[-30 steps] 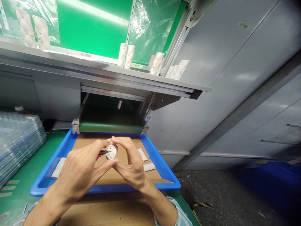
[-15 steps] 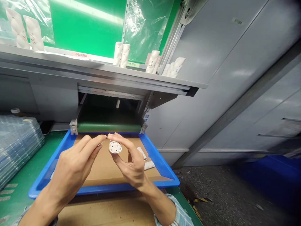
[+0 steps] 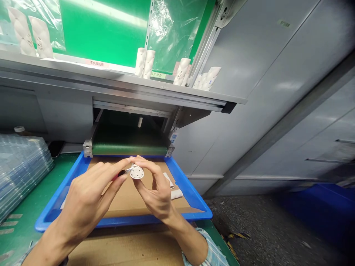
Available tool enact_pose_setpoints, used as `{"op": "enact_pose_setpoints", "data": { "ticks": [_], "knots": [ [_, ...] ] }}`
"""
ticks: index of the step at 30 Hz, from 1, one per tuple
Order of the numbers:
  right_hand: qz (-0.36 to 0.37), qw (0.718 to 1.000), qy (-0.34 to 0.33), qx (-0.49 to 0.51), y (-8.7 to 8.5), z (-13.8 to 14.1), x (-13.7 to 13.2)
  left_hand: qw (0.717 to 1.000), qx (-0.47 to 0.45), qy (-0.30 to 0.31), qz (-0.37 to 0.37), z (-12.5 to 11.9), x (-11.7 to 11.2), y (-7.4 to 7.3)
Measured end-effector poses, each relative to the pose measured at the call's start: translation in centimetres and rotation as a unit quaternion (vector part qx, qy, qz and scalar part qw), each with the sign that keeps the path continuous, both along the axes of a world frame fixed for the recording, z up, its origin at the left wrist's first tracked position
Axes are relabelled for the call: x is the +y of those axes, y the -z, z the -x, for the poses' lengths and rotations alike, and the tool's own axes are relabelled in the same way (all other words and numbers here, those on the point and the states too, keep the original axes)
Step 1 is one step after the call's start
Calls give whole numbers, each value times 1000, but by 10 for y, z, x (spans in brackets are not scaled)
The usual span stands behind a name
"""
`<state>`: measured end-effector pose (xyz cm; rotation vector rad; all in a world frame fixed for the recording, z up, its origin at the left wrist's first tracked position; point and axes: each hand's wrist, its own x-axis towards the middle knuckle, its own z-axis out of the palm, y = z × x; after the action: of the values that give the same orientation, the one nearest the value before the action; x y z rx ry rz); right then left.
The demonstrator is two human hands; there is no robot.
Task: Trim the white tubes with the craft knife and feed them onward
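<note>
My right hand (image 3: 155, 190) is closed round a small white plastic part (image 3: 137, 172) with a rounded three-cornered end face, held up over the blue tray (image 3: 191, 194). My left hand (image 3: 88, 199) pinches a small bladed tool (image 3: 125, 171) with a dark red handle. The tool's metal tip touches the left edge of the part's face. Both hands hover above the tray's cardboard liner (image 3: 124, 201).
Two more white parts (image 3: 172, 186) lie in the tray on the right. A green conveyor belt (image 3: 130, 149) ends at the tray's far edge. Several white parts (image 3: 144, 62) stand on the grey shelf above. Stacked clear plastic trays (image 3: 22, 166) sit left.
The tool's tip left the part's face, then came back to its left edge. My right hand turned the part slightly and raised it a little.
</note>
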<state>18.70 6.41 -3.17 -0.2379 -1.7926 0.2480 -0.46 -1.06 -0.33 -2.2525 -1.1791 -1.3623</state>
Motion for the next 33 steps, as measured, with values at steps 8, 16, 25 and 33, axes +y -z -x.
{"op": "enact_pose_setpoints", "data": {
  "ticks": [8,16,25,33],
  "knots": [
    [-18,999,30,-14,-1,-1,-1,1000,2,1,-6,-1,0,3],
    [-33,998,38,-26,-3,-1,0,1000,-4,-2,4,1,-3,4],
    [-41,998,40,-37,-4,-2,-2,1000,-20,15,18,3,-5,1],
    [-43,998,31,-37,-3,-2,-2,1000,-19,16,11,3,-4,2]
  ]
}}
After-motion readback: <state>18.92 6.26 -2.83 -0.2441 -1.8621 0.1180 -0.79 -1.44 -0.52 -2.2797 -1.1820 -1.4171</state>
